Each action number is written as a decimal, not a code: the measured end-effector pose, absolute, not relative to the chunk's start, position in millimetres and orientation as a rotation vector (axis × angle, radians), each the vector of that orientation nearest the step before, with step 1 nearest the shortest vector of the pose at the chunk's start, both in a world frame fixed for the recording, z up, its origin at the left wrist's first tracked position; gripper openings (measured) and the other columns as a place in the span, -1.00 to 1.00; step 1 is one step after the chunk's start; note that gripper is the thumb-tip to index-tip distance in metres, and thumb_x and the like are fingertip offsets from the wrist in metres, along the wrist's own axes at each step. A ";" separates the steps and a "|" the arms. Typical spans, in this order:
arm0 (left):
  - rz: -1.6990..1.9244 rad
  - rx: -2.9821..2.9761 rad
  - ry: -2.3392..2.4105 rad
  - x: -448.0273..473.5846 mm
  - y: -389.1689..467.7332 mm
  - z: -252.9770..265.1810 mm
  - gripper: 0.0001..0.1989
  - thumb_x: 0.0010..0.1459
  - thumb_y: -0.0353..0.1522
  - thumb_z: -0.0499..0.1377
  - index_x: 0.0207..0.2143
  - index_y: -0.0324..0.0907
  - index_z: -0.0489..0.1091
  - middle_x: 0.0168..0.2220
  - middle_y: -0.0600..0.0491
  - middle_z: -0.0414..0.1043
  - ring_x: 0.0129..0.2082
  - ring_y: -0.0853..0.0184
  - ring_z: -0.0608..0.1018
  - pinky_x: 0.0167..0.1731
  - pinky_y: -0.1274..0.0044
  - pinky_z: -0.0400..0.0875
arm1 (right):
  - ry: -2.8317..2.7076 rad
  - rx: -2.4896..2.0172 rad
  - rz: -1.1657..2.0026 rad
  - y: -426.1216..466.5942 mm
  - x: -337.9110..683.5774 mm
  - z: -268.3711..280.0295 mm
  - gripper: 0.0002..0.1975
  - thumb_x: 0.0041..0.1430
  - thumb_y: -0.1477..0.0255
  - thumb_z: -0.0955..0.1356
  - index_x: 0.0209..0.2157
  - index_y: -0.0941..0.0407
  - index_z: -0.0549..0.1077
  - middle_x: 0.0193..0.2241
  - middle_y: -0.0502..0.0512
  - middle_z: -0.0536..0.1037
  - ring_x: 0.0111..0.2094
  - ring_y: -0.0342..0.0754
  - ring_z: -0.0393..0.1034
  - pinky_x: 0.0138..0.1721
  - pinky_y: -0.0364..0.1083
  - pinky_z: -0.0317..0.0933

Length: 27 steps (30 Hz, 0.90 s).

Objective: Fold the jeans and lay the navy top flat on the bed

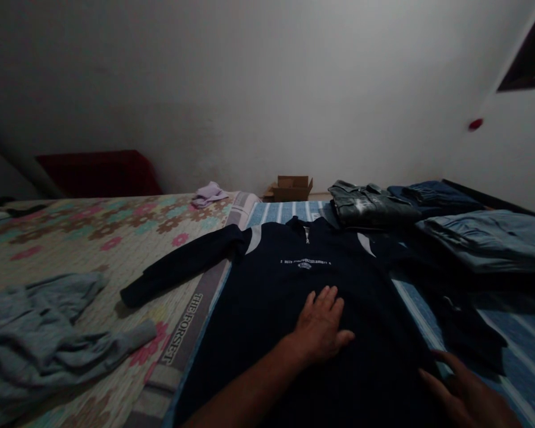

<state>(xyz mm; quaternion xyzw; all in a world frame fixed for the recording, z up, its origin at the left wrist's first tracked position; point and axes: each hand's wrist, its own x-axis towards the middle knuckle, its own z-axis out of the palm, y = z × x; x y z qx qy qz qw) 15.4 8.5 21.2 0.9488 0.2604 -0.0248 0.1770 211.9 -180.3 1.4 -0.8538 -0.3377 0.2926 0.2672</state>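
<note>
A dark navy quarter-zip sweatshirt [267,333] lies front up, spread out, with light grey shoulder panels and small lettering across its chest. Its left-side sleeve stretches over the flowered cover, while the other sleeve [468,333] bends down toward the right. My left hand [321,327] rests flat on the middle of the sweatshirt, fingers stretched and holding nothing. At the garment's right side edge, my right hand [468,392] has thumb and forefinger around the cloth; its other fingers are partly hidden in shadow.
A crumpled grey garment [49,339] lies at left on the flowered bedcover [116,244]. Folded dark jeans [370,205] and light blue jeans [494,238] are stacked at right on the striped blue sheet [530,339]. Behind are a lilac cloth [209,194] and a cardboard box [293,189].
</note>
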 end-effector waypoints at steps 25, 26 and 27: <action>0.040 2.741 1.114 21.6 93.9 16.6 -0.52 0.24 -0.22 -0.10 0.13 -0.27 0.15 0.26 -0.14 0.02 0.26 0.20 0.05 0.20 0.29 -0.06 | -2.098 -2.074 0.266 -46.9 142.5 -26.9 -0.22 0.15 -0.08 0.08 0.23 0.16 0.09 0.27 0.24 -0.03 0.28 0.17 -0.25 0.22 0.21 -0.28; 0.024 2.734 1.128 24.2 98.4 14.7 -0.49 0.25 -0.19 -0.11 0.16 -0.29 0.13 0.27 -0.15 -0.01 0.27 0.19 0.03 0.21 0.28 -0.08 | -2.102 -2.078 0.273 -46.6 141.9 -25.3 -0.22 0.15 -0.08 0.07 0.23 0.16 0.09 0.27 0.24 -0.04 0.28 0.17 -0.26 0.22 0.21 -0.28; -0.011 2.721 1.143 26.4 102.3 11.7 -0.46 0.25 -0.17 -0.12 0.18 -0.30 0.09 0.28 -0.15 -0.04 0.28 0.18 0.00 0.21 0.27 -0.09 | -2.104 -2.084 0.280 -46.4 141.3 -24.0 -0.22 0.15 -0.09 0.06 0.23 0.16 0.08 0.27 0.23 -0.05 0.28 0.17 -0.27 0.22 0.21 -0.28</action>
